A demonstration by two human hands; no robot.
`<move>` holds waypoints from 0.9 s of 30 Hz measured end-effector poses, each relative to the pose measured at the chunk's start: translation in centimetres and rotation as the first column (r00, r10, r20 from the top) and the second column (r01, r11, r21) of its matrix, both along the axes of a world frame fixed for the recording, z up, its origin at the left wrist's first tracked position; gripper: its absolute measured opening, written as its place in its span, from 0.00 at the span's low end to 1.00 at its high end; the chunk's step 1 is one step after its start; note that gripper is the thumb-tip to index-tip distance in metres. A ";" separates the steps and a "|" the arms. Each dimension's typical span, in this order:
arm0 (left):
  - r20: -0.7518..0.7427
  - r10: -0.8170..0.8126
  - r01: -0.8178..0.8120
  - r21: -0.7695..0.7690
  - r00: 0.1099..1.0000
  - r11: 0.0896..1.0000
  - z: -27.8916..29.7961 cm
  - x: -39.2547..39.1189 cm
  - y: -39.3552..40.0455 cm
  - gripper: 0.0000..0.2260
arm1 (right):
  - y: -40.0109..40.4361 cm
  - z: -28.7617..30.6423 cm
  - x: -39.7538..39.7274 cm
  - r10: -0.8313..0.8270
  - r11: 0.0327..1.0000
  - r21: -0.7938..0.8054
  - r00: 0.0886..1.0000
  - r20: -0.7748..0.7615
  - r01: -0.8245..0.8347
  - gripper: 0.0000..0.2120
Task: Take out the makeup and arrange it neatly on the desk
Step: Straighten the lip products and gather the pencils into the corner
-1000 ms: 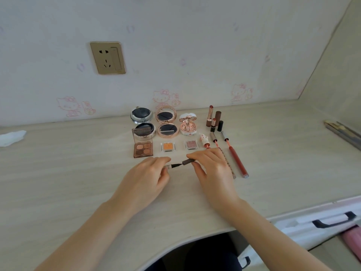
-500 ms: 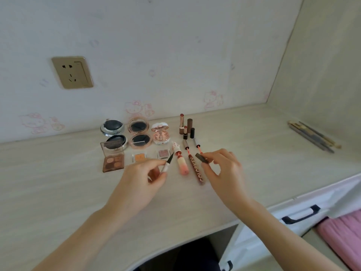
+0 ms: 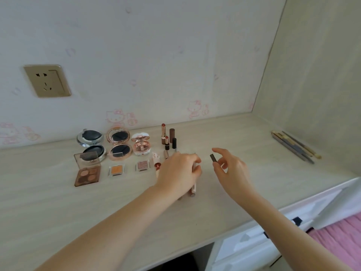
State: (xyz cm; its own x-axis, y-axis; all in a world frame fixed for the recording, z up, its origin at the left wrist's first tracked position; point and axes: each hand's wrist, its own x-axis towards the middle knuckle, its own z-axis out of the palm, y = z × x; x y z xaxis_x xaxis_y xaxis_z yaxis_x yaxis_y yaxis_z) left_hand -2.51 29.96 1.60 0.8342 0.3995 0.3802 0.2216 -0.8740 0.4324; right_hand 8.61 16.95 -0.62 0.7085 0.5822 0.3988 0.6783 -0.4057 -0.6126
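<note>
left hand (image 3: 178, 173) hides pen body | lip tubes (image 3: 192, 190) half covered

Two bare forearms are seen entering from the lower edge of the view, with no sleeve covering either one as far as the frame reaches. The left hand (image 3: 178, 172) and the right hand (image 3: 232, 169) are uncovered; the wrists and fingers are shown bare of any gloves, rings, watches or bracelets.
</note>
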 end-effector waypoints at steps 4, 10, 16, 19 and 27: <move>-0.133 0.067 -0.052 0.118 0.989 0.992 -0.4 2.7 -0.1 0.11 | 0.8 -0.3 1.9 0.019 0.996 -0.086 0.999 0.042 -0.015 0.15; -0.233 0.147 -0.086 0.256 0.961 0.963 -0.3 3.4 -0.6 0.07 | 2.5 -0.2 4.0 0.025 0.981 -0.191 0.999 0.029 -0.019 0.14; -0.295 0.108 -0.001 0.341 0.949 0.940 -0.7 3.5 0.2 0.10 | 4.3 0.0 4.6 0.077 0.961 -0.264 0.997 -0.019 -0.080 0.13; -0.257 0.067 0.027 0.346 0.964 0.938 -0.7 2.9 0.7 0.12 | 4.9 -0.3 4.3 0.109 0.957 -0.269 0.994 -0.013 -0.109 0.13; -0.259 -0.093 0.161 0.258 0.961 0.952 -1.8 -1.0 0.5 0.19 | 4.6 -1.1 3.8 0.174 0.956 -0.243 0.985 0.019 -0.164 0.13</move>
